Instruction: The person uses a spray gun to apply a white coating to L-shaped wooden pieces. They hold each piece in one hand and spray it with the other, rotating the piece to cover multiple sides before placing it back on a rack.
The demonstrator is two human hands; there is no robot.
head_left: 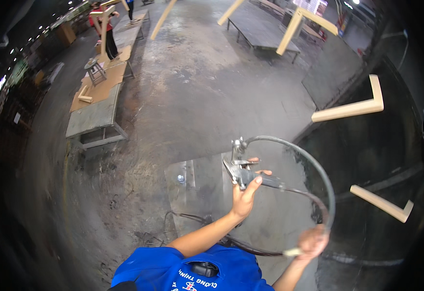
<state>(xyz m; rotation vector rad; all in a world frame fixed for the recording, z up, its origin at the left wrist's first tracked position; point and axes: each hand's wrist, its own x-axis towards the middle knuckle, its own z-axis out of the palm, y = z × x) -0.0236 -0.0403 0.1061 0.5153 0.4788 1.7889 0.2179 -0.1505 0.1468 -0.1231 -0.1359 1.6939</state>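
White lettering (203, 282) marks the blue shirt (146, 266). The left grip (243, 198) wraps a spray gun (242, 170); the blurred right grip (313, 241): cannot tell. Scuffed grey floor (187, 92) spreads beyond.

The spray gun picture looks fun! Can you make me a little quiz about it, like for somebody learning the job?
1. Which of the person's hands holds the spray gun?
2. True or false: the shirt of the person with the spray gun is yellow.
3. The lowest wooden piece on the right is shaped most like which letter?
A) O
B) L
C) S

Key:
1. The left hand.
2. False; the shirt is blue.
3. B
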